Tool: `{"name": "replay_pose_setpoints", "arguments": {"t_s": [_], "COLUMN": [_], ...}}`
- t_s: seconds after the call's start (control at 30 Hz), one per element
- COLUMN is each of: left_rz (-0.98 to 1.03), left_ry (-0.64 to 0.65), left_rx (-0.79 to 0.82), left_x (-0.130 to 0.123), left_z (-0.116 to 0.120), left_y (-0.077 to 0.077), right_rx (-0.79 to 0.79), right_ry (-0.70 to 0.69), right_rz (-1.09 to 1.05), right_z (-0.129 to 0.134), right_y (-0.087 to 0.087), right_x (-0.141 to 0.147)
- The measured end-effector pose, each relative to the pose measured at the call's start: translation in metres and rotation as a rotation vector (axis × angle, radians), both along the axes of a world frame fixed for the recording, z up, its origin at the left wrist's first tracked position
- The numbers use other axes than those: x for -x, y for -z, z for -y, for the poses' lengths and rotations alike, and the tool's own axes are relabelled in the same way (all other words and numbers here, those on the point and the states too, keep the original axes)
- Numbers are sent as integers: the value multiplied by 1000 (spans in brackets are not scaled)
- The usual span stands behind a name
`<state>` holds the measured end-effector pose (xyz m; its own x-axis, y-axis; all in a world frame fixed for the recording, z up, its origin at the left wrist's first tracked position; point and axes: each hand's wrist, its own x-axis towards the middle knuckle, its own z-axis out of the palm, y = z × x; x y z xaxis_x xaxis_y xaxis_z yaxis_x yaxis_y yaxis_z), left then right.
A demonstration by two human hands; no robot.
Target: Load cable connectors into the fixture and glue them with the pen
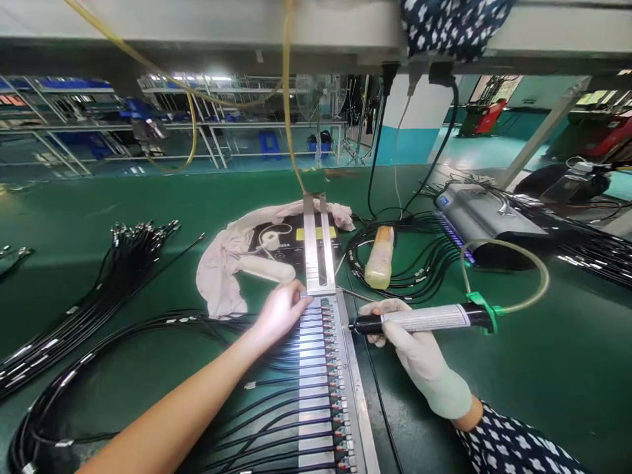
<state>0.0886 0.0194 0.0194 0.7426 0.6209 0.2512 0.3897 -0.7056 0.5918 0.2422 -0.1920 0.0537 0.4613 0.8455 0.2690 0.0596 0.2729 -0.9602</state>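
A long metal fixture (353, 388) runs down the middle of the bench, holding a row of black cables (281, 398) with small connectors (332, 342) at their ends. At the fixture's far end, my bare left hand (281, 309) is closed, thumb and fingertips pressed on its left edge beside a slotted metal plate (311, 243). In a white glove, my right hand (415, 349) is wrapped around a dispensing syringe (429, 319). The syringe lies nearly level, its black tip pointing left at the fixture's right side. From its green cap (484, 313) a clear hose (540, 263) curves away.
A whitish cloth (217, 270) lies around a black box (276, 240) behind the fixture. To the right are a yellowish bottle (380, 260) and a grey lamp-like machine (488, 210) with cables under it. A cable bundle (133, 257) lies left. A yellow hose (288, 99) hangs from the overhead shelf.
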Motion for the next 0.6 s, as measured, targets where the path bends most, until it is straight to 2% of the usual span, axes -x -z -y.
{"name": "replay_pose_setpoints", "arguments": {"t_s": [0.2, 0.27, 0.4, 0.5, 0.6], "left_rz": [10, 22, 34, 31, 23], "left_ry": [35, 26, 39, 55, 54], "left_rx": [33, 35, 56, 87, 120], "left_x": [26, 29, 28, 29, 30], "left_z": [28, 33, 32, 28, 26], "left_y": [1, 3, 6, 9, 13], "right_rx": [15, 33, 53, 7, 26], "right_ry": [10, 10, 40, 30, 5], "right_rz": [116, 243, 619, 744, 816], "right_z": [-6, -6, -6, -4, -2], "right_y": [-1, -3, -8, -9, -9], "right_x": [12, 13, 14, 13, 10]}}
